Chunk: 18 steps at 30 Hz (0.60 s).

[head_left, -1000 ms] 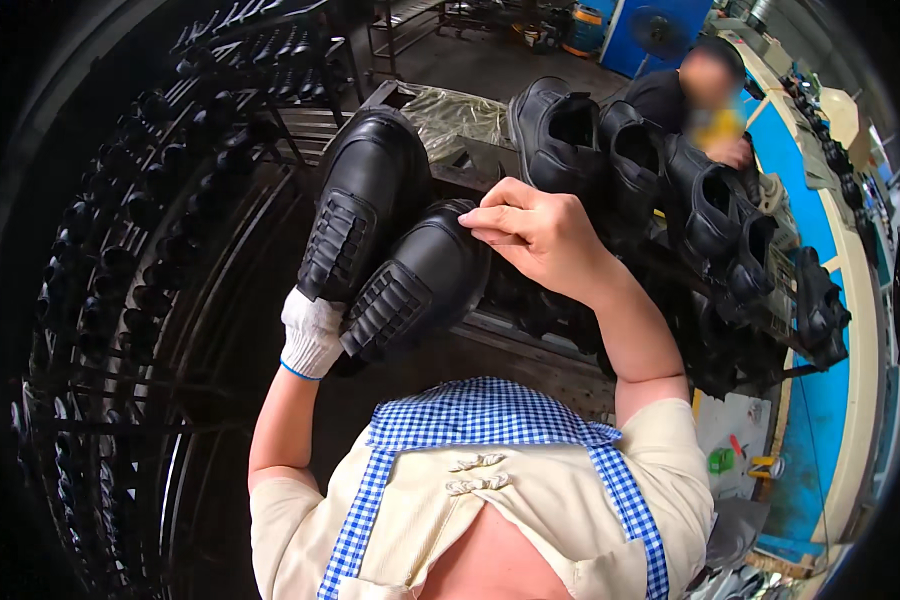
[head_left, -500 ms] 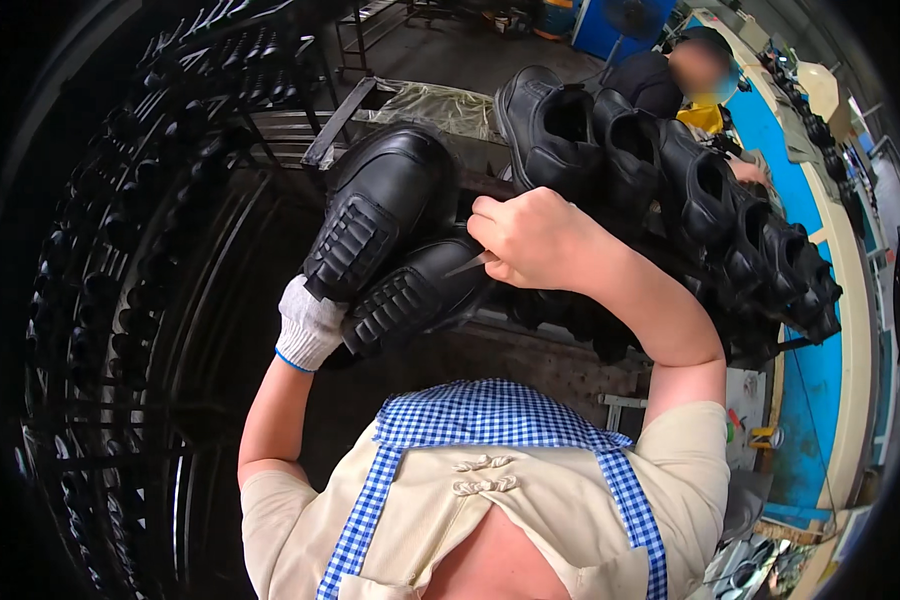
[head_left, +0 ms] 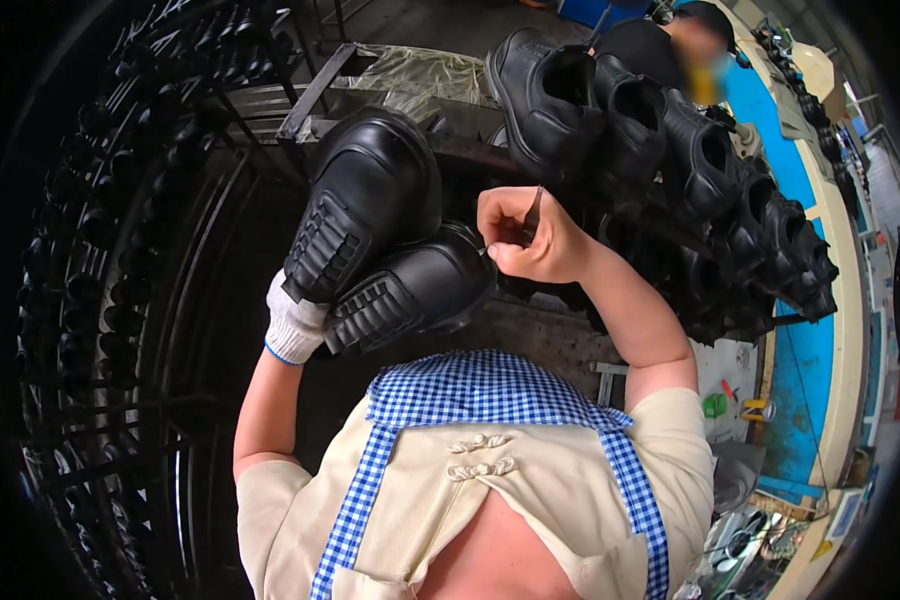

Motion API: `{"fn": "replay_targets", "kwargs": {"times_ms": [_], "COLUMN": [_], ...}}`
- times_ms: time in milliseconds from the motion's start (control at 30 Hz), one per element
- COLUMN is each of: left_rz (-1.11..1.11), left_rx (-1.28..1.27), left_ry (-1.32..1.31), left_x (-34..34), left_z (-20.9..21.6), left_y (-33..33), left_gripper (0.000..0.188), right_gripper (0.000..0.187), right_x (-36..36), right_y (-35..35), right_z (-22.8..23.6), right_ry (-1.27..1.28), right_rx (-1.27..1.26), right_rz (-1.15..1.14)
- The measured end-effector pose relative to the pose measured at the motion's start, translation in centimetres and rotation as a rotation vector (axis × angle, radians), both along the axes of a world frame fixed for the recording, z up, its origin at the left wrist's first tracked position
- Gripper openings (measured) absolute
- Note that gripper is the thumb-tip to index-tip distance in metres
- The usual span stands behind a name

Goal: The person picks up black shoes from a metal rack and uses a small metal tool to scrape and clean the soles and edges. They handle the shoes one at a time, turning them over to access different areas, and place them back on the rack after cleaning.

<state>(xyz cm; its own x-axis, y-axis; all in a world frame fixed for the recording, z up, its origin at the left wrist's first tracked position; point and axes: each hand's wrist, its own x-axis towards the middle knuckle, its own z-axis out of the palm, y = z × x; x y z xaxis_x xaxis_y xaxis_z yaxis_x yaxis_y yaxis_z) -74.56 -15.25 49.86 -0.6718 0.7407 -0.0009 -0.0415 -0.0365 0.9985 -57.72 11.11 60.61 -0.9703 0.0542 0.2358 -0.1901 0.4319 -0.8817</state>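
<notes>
My left hand point(head_left: 295, 318), in a white knitted glove with a blue-edged cuff, holds two black leather shoes by their collar ends, its fingers hidden behind them. The upper shoe point(head_left: 372, 185) points its toe away from me; the lower shoe point(head_left: 415, 285) lies against it, toe to the right. Both have ribbed padded tops. Bare and curled, my right hand point(head_left: 550, 240) pinches a thin pointed tool point(head_left: 534, 212) beside the lower shoe's toe. One dark end rises past the palm, and a small tip shows at the fingertips. Its exact kind is hard to make out.
Black shoes point(head_left: 635, 125) line a rack from ahead to the right. Tall racks of dark shoes point(head_left: 95, 290) fill the left. Clear plastic sheeting point(head_left: 420, 80) covers a frame ahead. Another person point(head_left: 650, 55) is by the blue bench point(head_left: 805, 400) at the far right.
My right hand has turned, showing its curled fingers, and the tool no longer lies across the lower shoe's toe. Both shoes sit slightly further left and the view has shifted a little.
</notes>
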Motion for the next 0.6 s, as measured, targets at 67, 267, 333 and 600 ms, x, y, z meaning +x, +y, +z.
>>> {"fn": "replay_targets", "kwargs": {"times_ms": [67,267,333,600], "left_rz": [0.004,0.003,0.011,0.104], "left_rx": [-0.007,-0.011,0.003,0.269], "left_ry": [0.017,0.015,-0.024,-0.696], "left_x": [-0.1,-0.5,-0.6,-1.3], "left_z": [0.0,0.2,0.4,2.8], "left_y": [0.0,0.2,0.0,-0.9], "left_gripper": [0.044,0.038,0.036,0.029], "right_gripper": [0.008,0.013,0.016,0.015], "right_x": [0.2,0.7,1.3,2.6], "right_y": [0.3,-1.3,-2.8,-2.5], "right_z": [-1.0,-0.1,-0.2,1.1], "right_ry": [-0.055,0.329,0.43,0.012], "right_rx": [-0.148,0.49,0.766,0.305], "right_rz": [0.025,-0.013,0.055,0.012]}}
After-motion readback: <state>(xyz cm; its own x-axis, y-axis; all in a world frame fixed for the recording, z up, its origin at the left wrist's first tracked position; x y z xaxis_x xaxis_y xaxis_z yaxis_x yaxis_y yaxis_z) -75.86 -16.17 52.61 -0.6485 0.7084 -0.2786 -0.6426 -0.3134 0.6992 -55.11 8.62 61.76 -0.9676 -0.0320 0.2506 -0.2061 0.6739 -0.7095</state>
